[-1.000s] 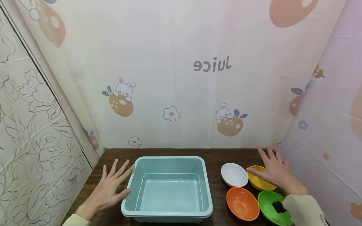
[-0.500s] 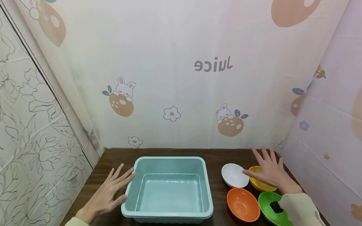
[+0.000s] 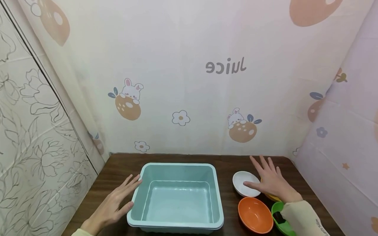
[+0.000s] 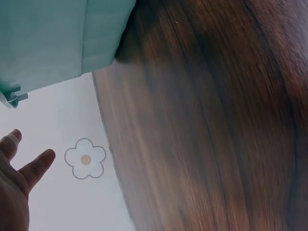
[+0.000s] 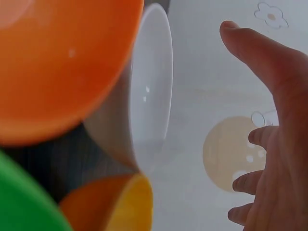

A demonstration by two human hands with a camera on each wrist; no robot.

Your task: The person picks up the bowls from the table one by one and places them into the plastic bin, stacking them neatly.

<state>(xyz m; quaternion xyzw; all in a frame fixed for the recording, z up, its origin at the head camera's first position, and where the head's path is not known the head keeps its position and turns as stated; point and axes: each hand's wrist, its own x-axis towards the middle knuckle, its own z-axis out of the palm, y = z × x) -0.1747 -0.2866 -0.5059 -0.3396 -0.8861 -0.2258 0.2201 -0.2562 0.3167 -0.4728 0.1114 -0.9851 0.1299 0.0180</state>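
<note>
My left hand (image 3: 113, 201) is beside the left rim of a light teal plastic basin (image 3: 178, 205), its fingers extended and holding nothing. In the head view its fingertips overlap that rim. Over on the right, my right hand (image 3: 270, 180) spreads its fingers above the bowls and holds nothing. Its thumb overlaps the white bowl (image 3: 240, 186) in the head view. The yellow bowl (image 5: 132, 209) is mostly hidden behind that hand. In front of the white one sits an orange bowl (image 3: 255, 216). A green bowl (image 3: 284, 227) lies partly under the right sleeve.
All of this stands on a dark brown wood-grain table (image 3: 227, 164). A printed curtain (image 3: 189, 82) hangs along its back edge, with patterned sheets at the left and right sides. A small black object (image 3: 278, 217) shows between the green bowl and the right sleeve.
My right hand has moved left, from over the yellow bowl toward the white one. The left hand has dropped slightly, its fingers closer together. The bowls and basin stay put.
</note>
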